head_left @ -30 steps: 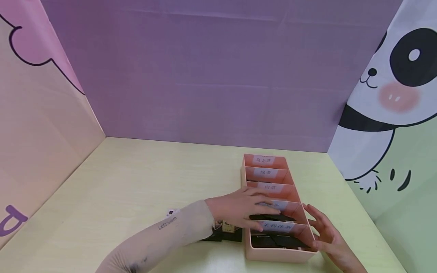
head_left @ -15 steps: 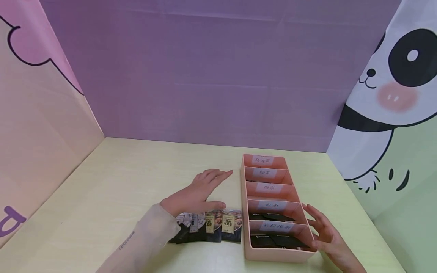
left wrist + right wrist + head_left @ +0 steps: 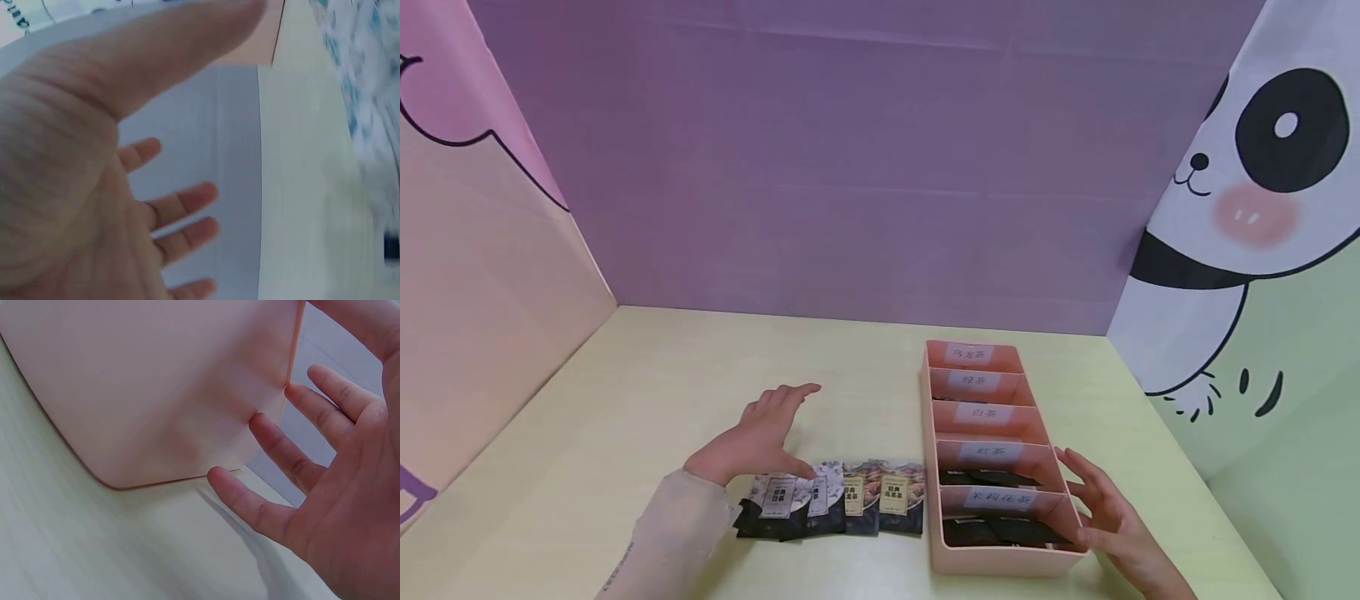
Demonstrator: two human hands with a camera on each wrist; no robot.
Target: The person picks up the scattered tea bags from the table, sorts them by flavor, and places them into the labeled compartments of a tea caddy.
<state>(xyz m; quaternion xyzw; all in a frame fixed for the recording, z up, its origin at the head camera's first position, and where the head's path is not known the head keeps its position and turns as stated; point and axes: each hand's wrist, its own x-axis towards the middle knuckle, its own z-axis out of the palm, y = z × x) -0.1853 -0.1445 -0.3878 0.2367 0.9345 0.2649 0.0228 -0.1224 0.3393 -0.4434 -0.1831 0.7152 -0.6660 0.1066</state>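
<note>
Plainly, we have both hands free of any load. Our left hand (image 3: 756,442) hangs over the sachets at the left end of the row, thumb well apart from the fingers and nothing between them; whether the thumb tip touches a sachet we cannot tell. Our right hand (image 3: 1112,525) has its fingers spread, with fingertips resting on the outside of the pink box (image 3: 1000,562), near its front right corner.

Four sachets lie on the counter (image 3: 700,367) just left of the box: the rightmost sachet (image 3: 901,497), beside the box wall, then the second sachet (image 3: 861,497), the third sachet (image 3: 826,504) and the leftmost sachet (image 3: 775,508), which overlaps its neighbour. More dark packets (image 3: 1000,532) lie in the nearest compartment of the box.

We judge the sachets light, thin and floppy, perhaps a little slick, hardly fragile; we would pinch one by its far or near edge, and lift from the leftmost, since it seems to lie on top. The box looks like stiff plastic, light enough to slide, so we would steady it by its outer wall
</note>
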